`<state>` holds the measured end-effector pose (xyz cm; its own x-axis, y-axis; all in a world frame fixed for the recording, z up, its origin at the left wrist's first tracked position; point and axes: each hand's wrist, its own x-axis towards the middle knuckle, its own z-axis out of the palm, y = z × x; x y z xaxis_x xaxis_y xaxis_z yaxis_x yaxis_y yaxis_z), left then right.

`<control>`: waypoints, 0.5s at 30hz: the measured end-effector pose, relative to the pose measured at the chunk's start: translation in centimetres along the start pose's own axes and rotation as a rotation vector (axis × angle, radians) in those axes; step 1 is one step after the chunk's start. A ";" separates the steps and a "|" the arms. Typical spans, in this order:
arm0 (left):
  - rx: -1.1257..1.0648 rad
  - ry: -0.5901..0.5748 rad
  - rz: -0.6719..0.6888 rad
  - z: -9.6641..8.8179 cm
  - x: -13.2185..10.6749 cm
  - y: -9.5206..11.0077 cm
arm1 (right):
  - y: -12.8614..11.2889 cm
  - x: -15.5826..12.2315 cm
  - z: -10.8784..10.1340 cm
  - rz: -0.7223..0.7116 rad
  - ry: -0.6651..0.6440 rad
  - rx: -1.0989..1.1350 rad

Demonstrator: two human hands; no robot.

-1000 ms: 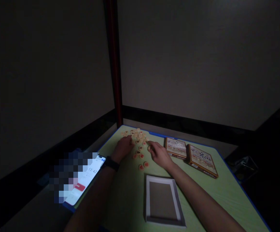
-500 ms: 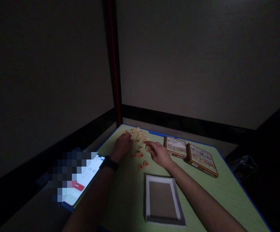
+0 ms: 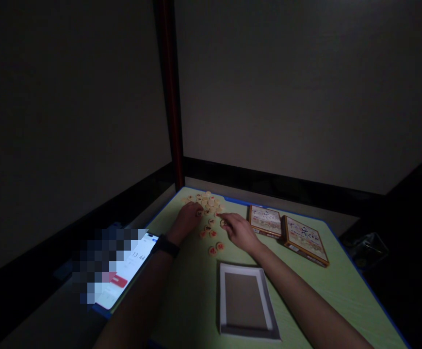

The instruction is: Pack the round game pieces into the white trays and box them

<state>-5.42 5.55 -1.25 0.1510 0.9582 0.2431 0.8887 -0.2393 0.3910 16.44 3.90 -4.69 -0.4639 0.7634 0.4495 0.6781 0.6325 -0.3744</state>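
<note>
Round wooden Chinese chess pieces (image 3: 211,203) lie in a loose cluster at the far corner of the green table (image 3: 185,295). My left hand (image 3: 188,218), with a dark band on its wrist, is at the cluster's left side, fingers closed on one piece (image 3: 199,213). To the right, my right hand (image 3: 240,231) pinches another piece (image 3: 223,223) between thumb and fingers. Several pieces with red and dark characters lie between the hands, and two red-marked pieces (image 3: 212,251) sit nearer to me.
An open box tray (image 3: 222,300) lies in front of me. Two printed boxes (image 3: 265,219) (image 3: 304,238) rest on the right side. A lit phone (image 3: 125,276) is at the left edge. Dark walls (image 3: 287,97) meet behind the table.
My left hand has shifted slightly down, and a piece now shows at its fingertips. My right hand has barely moved, still pinching its piece.
</note>
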 end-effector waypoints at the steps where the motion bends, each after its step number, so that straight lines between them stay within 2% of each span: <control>1: -0.005 0.001 0.001 0.0 0.0 0.0 | 0.0 0.0 0.0 0.000 -0.001 -0.002; 15: 0.026 -0.079 -0.068 -0.2 -0.3 -0.6 | 0.5 0.1 0.6 -0.027 0.015 -0.023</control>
<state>-6.06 5.40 -1.36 0.1233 0.9817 0.1454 0.9090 -0.1705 0.3804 16.37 4.35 -5.33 -0.4733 0.7442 0.4713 0.6785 0.6492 -0.3437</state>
